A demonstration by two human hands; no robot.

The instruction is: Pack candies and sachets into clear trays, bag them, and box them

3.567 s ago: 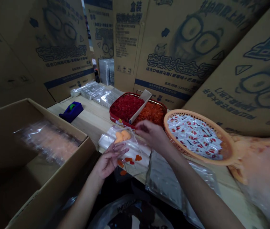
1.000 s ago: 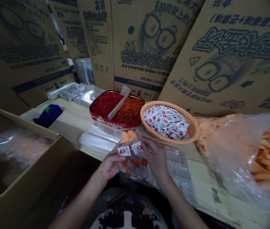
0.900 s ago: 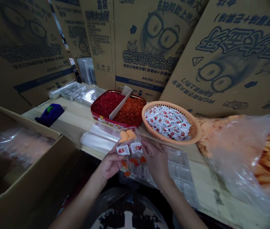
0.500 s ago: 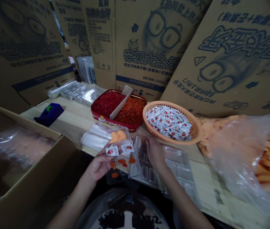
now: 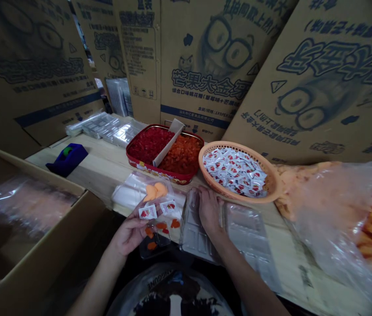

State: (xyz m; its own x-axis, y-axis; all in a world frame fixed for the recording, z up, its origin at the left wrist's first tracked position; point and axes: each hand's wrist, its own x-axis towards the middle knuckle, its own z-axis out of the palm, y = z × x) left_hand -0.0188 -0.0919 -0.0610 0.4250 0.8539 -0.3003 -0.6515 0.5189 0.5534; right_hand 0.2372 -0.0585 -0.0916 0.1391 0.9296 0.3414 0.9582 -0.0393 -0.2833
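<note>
A: What's the place like?
B: Big printed cartons [image 5: 205,66] stand all along the back of a wooden table [image 5: 90,184].

A: And the left hand [image 5: 128,232]?
B: It's at about 6 o'clock, fingers slightly spread and curled up under a clear bag [image 5: 155,224], holding it up. I can't see the thumb well.

A: What's in the bag?
B: Two white and red sachets [image 5: 148,212], orange slices [image 5: 152,192] at the top, and small orange-red pieces [image 5: 161,225] lower down.

A: The right hand [image 5: 209,210]?
B: Just right of the bag, fingers pressed together against the raised edge of a clear tray [image 5: 245,232]. I can't tell if it's actually pinching that edge.

A: What's around them?
B: At 12 o'clock, a red tin [image 5: 173,179] holds red bits [image 5: 148,145] and orange bits [image 5: 182,153], with a card divider [image 5: 168,147] between them. At 1 o'clock, an orange basket [image 5: 271,175] is full of sachets [image 5: 235,171]. A plastic bag of orange strips [image 5: 337,219] lies at 3 o'clock, an open cardboard box [image 5: 41,245] sits at 9, and a blue tape dispenser [image 5: 67,160] is at 10.
</note>
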